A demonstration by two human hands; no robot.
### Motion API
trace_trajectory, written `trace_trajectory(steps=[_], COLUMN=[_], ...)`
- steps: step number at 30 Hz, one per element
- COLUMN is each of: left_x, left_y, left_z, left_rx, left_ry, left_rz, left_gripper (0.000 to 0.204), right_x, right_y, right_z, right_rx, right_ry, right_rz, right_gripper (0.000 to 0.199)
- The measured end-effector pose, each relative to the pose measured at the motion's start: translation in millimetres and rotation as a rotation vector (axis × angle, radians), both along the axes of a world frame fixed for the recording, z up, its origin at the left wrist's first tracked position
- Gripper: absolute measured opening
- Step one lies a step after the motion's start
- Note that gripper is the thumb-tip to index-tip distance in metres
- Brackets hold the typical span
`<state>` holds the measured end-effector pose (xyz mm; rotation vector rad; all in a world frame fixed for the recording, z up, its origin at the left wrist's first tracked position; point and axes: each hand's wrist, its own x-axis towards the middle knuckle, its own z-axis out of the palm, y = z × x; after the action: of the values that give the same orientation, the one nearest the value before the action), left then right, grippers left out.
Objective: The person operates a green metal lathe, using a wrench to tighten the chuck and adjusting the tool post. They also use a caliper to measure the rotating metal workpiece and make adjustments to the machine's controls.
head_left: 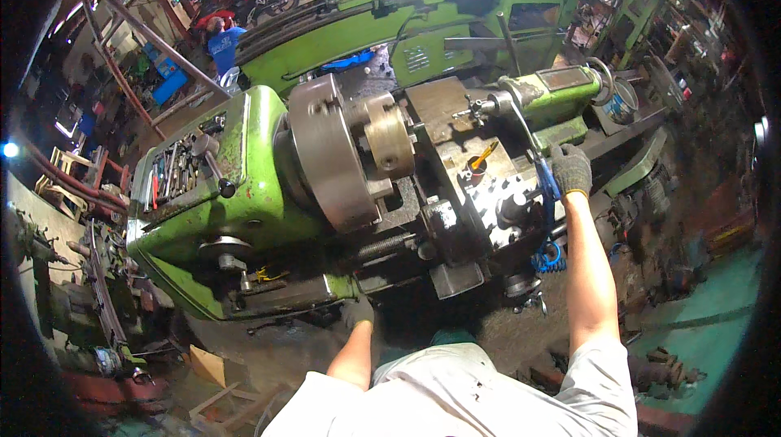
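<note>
A green lathe point(268, 124) stands before me. Its large steel chuck point(325, 156) grips a brass-coloured ring-shaped workpiece point(389, 142); the chuck's face looks smeared, as if turning. My left hand point(356, 312), in a grey glove, is closed at the lathe's lower front edge, below the chuck; what it grips is hidden. My right hand point(572, 170), also gloved, is curled beside a blue-handled tool point(547, 185) with a long bent metal tube, near the tailstock point(553, 87). What its fingers hold cannot be made out. A yellow-handled brush point(486, 154) stands in a small pot on the carriage.
Loose tools point(175, 172) lie on the headstock's top. A blue coiled hose point(549, 258) hangs by the carriage front. A bucket point(620, 101) stands beyond the tailstock. Behind is another green machine point(342, 50), with a person in a blue shirt point(225, 46) at far left.
</note>
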<state>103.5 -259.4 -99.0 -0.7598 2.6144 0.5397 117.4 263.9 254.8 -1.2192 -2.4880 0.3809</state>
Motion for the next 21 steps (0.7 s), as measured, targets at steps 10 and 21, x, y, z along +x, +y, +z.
trace_trajectory(steps=[10, 21], left_x=[12.1, -39.8], left_y=[59.3, 172.4], left_z=[68.6, 138.4], left_rx=[0.441, 0.576], left_ry=[0.371, 0.605], left_rz=[-0.659, -0.867], left_gripper=[0.037, 0.028], right_x=[-3.0, 0.5], right_y=[23.5, 70.5], right_z=[-18.6, -31.0], right_rx=[0.081, -1.284], right_ry=[0.021, 0.609], right_rz=[0.039, 0.214], right_gripper=[0.049, 0.049])
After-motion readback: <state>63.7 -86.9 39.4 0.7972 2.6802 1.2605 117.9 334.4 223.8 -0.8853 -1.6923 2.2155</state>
